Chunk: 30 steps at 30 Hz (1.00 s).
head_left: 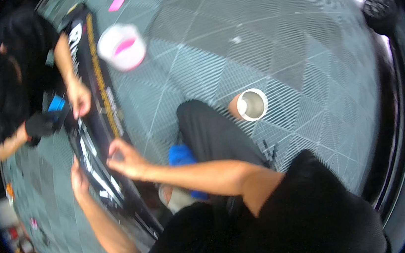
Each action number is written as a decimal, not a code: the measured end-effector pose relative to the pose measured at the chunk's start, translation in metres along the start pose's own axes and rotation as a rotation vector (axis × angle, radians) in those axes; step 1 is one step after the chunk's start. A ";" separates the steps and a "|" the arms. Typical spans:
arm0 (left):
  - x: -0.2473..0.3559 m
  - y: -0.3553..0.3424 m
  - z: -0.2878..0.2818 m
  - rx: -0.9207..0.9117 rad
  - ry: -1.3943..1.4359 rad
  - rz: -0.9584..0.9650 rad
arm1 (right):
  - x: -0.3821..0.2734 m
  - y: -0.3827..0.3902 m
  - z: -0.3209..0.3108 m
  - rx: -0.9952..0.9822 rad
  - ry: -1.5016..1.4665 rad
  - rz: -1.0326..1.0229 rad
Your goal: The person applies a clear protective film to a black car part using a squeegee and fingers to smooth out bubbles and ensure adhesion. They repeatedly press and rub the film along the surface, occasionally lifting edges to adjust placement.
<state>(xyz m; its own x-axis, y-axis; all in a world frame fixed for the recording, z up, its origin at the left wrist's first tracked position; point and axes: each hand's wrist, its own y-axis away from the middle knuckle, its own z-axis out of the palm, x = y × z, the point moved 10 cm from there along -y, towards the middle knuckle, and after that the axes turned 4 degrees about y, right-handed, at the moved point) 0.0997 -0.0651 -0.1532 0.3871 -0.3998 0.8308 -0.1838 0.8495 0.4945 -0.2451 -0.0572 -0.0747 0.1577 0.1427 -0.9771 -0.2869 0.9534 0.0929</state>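
A long, glossy black panel with white and gold lettering runs from the upper left down toward my body. My left hand grips its left edge, the fingers partly hidden. Over the right edge, my right hand has its thumb and fingers drawn together in a pinch; what lies between them is too blurred to make out. Across the panel is a co-worker, whose bare hand presses on the surface. The co-worker's other hand, in a black glove, is beside a flat blue piece.
A white tub with something pink inside stands right of the panel. A cup is right of my knee, and a blue cloth lies by my leg. A pink card lies on the grey tiled floor; a car's side bounds the right.
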 end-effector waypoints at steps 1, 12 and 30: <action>0.003 0.001 0.001 0.024 -0.018 0.030 | 0.005 0.003 0.009 -0.049 -0.053 0.035; 0.013 0.007 0.041 -0.067 -0.180 0.195 | 0.057 -0.001 0.025 -0.189 -0.032 0.197; 0.007 0.003 0.064 0.117 -0.421 0.424 | 0.053 -0.011 0.034 -0.409 0.003 0.448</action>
<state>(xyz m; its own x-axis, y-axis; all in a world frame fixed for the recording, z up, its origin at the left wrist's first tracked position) 0.0439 -0.0874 -0.1298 -0.1276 -0.1565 0.9794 -0.3515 0.9305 0.1029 -0.2012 -0.0513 -0.1213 -0.0653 0.5052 -0.8605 -0.6645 0.6214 0.4152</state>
